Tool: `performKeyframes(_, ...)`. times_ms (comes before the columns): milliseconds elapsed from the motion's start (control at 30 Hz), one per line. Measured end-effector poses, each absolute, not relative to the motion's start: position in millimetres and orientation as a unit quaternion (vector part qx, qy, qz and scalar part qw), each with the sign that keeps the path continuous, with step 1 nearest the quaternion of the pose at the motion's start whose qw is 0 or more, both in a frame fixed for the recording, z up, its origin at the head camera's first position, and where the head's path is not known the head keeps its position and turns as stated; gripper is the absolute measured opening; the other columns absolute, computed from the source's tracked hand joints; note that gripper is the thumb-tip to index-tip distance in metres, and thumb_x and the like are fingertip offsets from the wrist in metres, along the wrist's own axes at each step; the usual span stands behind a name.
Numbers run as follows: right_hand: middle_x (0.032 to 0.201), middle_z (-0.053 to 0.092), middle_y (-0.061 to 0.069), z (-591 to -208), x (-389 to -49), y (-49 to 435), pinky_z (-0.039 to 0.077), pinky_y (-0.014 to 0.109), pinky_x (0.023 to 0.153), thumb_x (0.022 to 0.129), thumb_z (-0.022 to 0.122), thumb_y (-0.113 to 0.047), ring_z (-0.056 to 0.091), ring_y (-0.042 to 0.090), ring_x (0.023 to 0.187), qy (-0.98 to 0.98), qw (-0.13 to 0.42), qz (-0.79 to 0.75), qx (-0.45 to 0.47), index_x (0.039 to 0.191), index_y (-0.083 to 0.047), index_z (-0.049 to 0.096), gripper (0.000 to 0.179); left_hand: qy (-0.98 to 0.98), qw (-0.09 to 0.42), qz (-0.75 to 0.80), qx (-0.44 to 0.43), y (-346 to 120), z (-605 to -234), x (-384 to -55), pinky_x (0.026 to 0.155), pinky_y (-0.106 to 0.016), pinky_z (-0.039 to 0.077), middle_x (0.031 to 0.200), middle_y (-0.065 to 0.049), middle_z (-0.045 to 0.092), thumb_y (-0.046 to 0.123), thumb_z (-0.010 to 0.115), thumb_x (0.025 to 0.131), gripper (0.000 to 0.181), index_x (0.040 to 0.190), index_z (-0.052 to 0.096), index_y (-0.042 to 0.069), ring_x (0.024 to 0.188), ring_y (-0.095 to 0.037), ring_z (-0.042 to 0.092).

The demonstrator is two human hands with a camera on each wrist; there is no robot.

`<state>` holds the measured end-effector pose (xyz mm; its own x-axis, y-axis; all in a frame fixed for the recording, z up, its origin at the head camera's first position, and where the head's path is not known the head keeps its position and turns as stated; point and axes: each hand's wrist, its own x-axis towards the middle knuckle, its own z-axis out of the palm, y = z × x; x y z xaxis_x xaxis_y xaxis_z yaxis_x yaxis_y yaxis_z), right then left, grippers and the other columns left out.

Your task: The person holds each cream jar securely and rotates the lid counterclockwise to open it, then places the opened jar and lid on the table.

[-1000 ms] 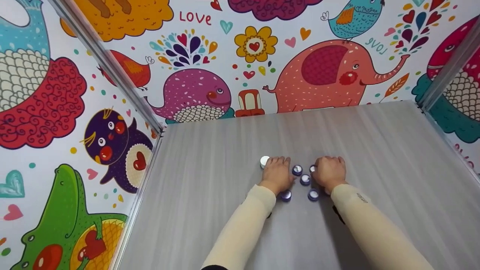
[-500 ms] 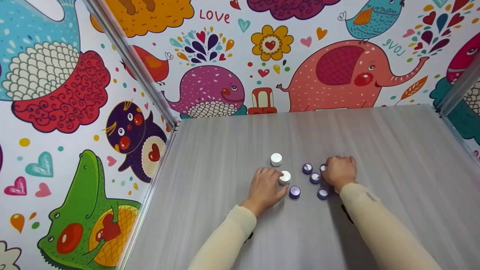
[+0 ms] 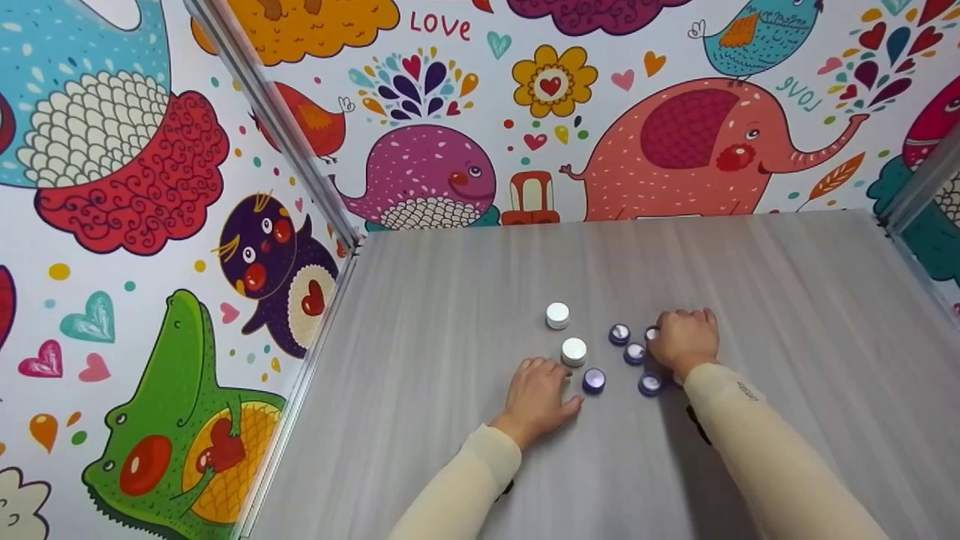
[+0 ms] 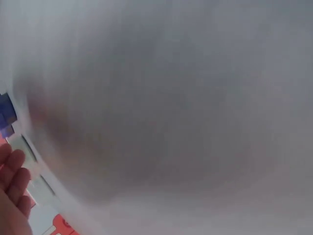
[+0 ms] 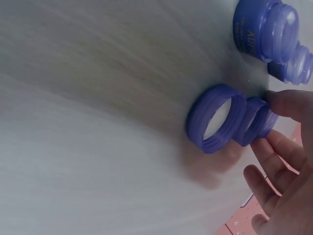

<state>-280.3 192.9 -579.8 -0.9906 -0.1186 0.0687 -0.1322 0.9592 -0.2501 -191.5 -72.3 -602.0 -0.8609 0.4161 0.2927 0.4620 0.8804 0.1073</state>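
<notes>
Noting head view first: right hand [image 3: 685, 339] sits over the middle of the grey wood-grain surface [image 3: 442, 300], well in from the far edge. Its grip partly covers a round purple plastic piece [image 3: 651, 334]. Three other open-topped purple plastic rounds [image 3: 634, 353] lie close by, two toward the left edge. Left hand [image 3: 536, 399] is nearest the purple jar with lilac top [image 3: 594, 381], which lies just off its fingertips toward the right edge; two round white jars [image 3: 574, 352] stand toward the far edge.

Left wrist view: fingers loosely bent, grip empty. Contact with the white jars beyond cannot be judged.

Right wrist view: grip narrowed, thumb and fingertip pinching the round purple plastic piece, other fingers spread. A purple screw lid [image 5: 215, 117] lies wristward, hollow side up; two uncapped purple jars [image 5: 266, 29] stand thumb-side. Round pieces, no long axis. Judged key relation: uncapped jars lie leftward of the pinched piece, right hand nearer.
</notes>
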Motion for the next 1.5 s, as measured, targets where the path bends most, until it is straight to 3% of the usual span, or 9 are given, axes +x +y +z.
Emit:
performKeyframes(267, 0.094, 0.066, 0.026, -577.0, -276.5, 196.9, 0.019, 0.064, 0.107, 0.077, 0.068, -0.018, 0.055, 0.051, 0.096, -0.989, 0.016, 0.134, 0.058, 0.097, 0.004, 0.070, 0.030, -0.974, 0.082, -0.097, -0.190, -54.4, -604.3, -191.6, 0.082, -0.031, 0.042, 0.099, 0.005, 0.066, 0.054, 0.072, 0.083, 0.044, 0.107, 0.071, 0.017, 0.092, -0.015, 0.059)
performKeyframes(600, 0.096, 0.066, 0.027, -570.9, -274.3, 198.3, 0.019, 0.064, 0.108, 0.076, 0.069, -0.021, 0.056, 0.051, 0.099, -0.991, 0.000, 0.118, 0.061, 0.098, 0.005, 0.068, 0.035, -0.977, 0.043, -0.119, -0.173, -44.8, -604.0, -193.9, 0.092, -0.034, 0.043, 0.117, 0.002, 0.063, 0.052, 0.074, 0.083, 0.052, 0.120, 0.068, 0.017, 0.108, -0.016, 0.058)
performKeyframes(733, 0.097, 0.066, 0.026, -568.6, -274.5, 198.5, 0.018, 0.064, 0.108, 0.076, 0.069, -0.022, 0.056, 0.050, 0.099, -0.990, 0.003, 0.123, 0.066, 0.102, 0.006, 0.068, 0.038, -0.978, 0.040, -0.121, -0.167, -42.5, -605.3, -194.9, 0.091, -0.034, 0.043, 0.114, 0.002, 0.062, 0.051, 0.074, 0.083, 0.049, 0.116, 0.068, 0.016, 0.106, -0.017, 0.057)
performKeyframes(1033, 0.101, 0.066, 0.028, -563.9, -273.2, 203.1, 0.017, 0.064, 0.109, 0.079, 0.067, -0.027, 0.054, 0.051, 0.104, -0.989, 0.009, 0.128, 0.076, 0.107, 0.007, 0.066, 0.044, -0.978, 0.061, -0.113, -0.162, -38.2, -610.3, -196.0, 0.090, -0.035, 0.044, 0.114, 0.000, 0.062, 0.051, 0.074, 0.083, 0.050, 0.115, 0.070, 0.013, 0.103, -0.020, 0.057)
performKeyframes(1500, 0.108, 0.066, 0.029, -561.3, -266.4, 204.0, 0.016, 0.062, 0.111, 0.083, 0.067, -0.026, 0.054, 0.052, 0.108, -0.985, 0.036, 0.148, 0.081, 0.112, 0.007, 0.067, 0.044, -0.968, 0.114, -0.145, -0.170, -37.4, -618.2, -197.2, 0.080, -0.034, 0.045, 0.100, 0.000, 0.064, 0.046, 0.080, 0.079, 0.040, 0.103, 0.072, 0.014, 0.092, -0.020, 0.058)
